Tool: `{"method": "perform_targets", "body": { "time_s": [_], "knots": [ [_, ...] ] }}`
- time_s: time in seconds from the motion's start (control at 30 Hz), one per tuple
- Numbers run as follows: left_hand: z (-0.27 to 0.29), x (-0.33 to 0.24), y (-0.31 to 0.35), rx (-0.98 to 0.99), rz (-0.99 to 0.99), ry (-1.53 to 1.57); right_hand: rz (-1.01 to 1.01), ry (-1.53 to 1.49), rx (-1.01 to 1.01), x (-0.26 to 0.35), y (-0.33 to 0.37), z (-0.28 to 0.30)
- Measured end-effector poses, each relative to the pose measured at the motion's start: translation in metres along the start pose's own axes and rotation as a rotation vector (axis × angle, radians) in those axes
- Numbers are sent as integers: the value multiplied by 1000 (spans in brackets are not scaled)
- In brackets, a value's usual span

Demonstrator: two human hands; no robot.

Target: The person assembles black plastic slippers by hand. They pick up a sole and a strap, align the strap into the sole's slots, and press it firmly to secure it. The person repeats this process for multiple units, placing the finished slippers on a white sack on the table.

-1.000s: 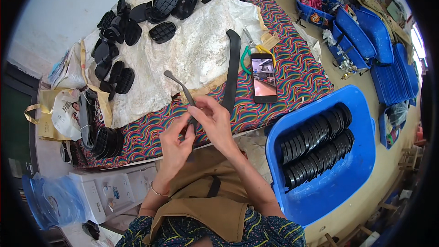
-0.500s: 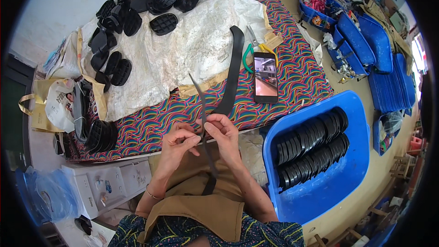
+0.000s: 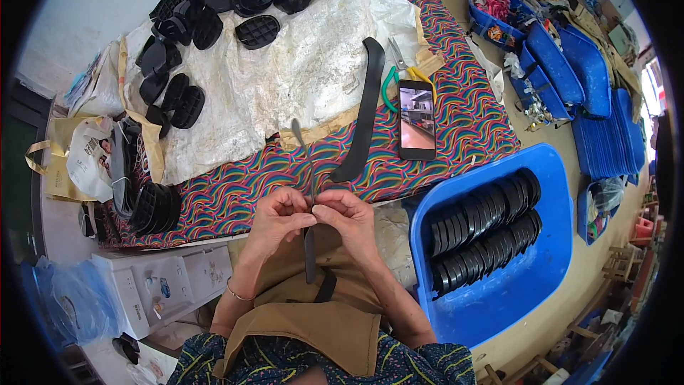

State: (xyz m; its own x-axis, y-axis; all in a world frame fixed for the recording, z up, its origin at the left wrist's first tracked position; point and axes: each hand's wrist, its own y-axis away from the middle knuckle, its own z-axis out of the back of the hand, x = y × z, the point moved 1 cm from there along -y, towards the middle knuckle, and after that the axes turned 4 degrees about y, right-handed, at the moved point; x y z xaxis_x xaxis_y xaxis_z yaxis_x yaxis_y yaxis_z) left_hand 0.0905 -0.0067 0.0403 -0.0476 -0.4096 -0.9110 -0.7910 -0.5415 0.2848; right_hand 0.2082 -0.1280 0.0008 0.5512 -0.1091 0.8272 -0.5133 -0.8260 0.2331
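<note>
A long, thin black strip (image 3: 309, 253), seen nearly edge-on, is pinched near its middle between my two hands. My left hand (image 3: 280, 221) is closed on it, thumb and fingertips pressed together. Opposite, my right hand (image 3: 349, 222) is closed on the same spot, and the two thumb tips almost meet. The strip's upper end rises over the table edge, while its lower end hangs in front of the brown apron (image 3: 306, 328). A similar curved black strip (image 3: 365, 110) lies flat on the patterned cloth beyond my hands.
A phone (image 3: 417, 120) and green-and-yellow-handled scissors (image 3: 399, 57) lie right of the flat strip. Black soles (image 3: 258, 32) are scattered over a white sheet (image 3: 235, 100). The blue tub (image 3: 491, 314) at my right holds rows of black pieces. A white drawer unit (image 3: 128, 292) stands at left.
My hands have come closer together on the strip, with the thumbs now facing each other. The held strip has turned, and its upper end has shifted slightly left and down.
</note>
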Motion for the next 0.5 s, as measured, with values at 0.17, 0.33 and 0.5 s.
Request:
{"method": "perform_targets", "body": {
  "time_s": [0.17,0.33,0.5],
  "knots": [
    [-10,-2,8,-51,-47,-139,133,167,-121,-3,12,-11],
    [-22,9,14,-124,-498,-735,487,901,-214,-4,21,-13],
    [-31,9,18,-257,-791,-926,620,989,-390,10,31,-8]
  ]
}}
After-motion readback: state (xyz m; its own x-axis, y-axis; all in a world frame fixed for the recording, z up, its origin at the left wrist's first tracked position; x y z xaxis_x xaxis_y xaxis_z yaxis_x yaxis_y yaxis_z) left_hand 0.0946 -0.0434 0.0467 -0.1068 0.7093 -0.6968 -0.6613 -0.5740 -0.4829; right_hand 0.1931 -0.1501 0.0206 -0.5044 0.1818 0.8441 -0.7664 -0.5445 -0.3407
